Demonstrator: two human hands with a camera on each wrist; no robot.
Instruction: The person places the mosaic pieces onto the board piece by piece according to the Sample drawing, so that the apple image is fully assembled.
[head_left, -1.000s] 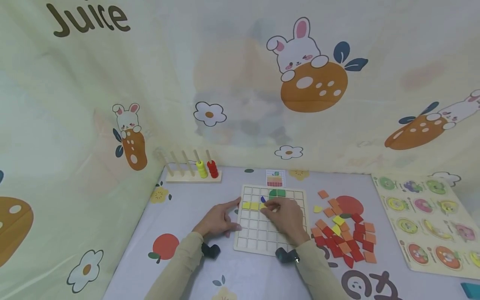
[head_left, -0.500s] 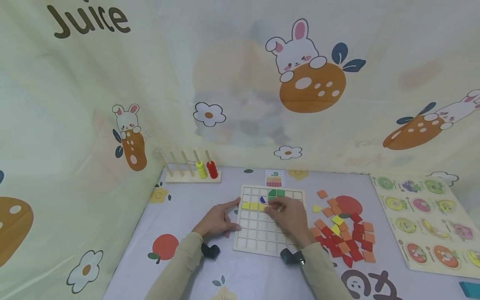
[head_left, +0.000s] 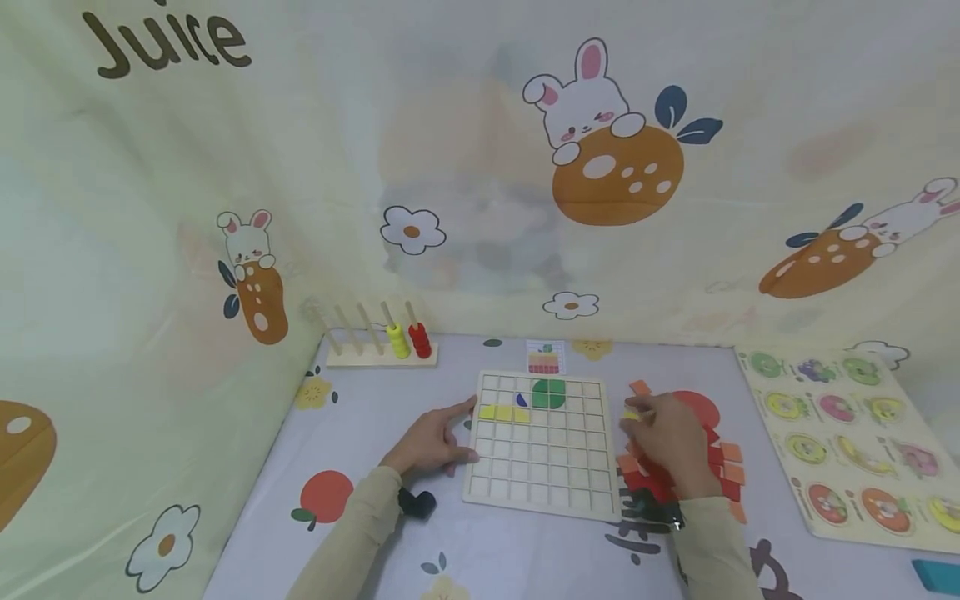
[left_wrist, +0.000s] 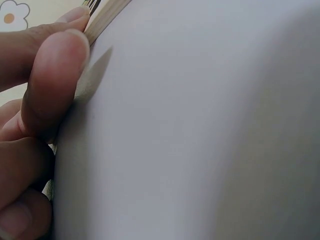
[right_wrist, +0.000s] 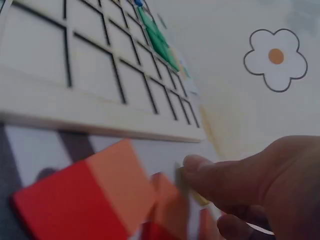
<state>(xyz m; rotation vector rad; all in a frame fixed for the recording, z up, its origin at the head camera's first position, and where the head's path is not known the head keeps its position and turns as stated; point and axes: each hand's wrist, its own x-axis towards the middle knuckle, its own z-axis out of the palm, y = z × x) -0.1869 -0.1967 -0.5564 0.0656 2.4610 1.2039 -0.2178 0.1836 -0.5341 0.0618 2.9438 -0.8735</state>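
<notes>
A pale wooden grid board lies before me. Yellow tiles form a short row at its left, with a small blue half-round piece and a cluster of green pieces above. My left hand rests at the board's left side, index finger and thumb spread against the edge. Right of the board, my right hand pinches a small yellow tile between thumb and fingers. In the right wrist view, the thumb covers most of that yellow tile.
Red and orange tiles lie scattered under and around the right hand. Behind the board are a picture card and a peg stand with rings. A fruit puzzle board lies at far right, near a teal block.
My right hand has left the yellow row on the board and moved right to the loose tiles, now pinching a yellow one. The left hand stays at the board's edge.
</notes>
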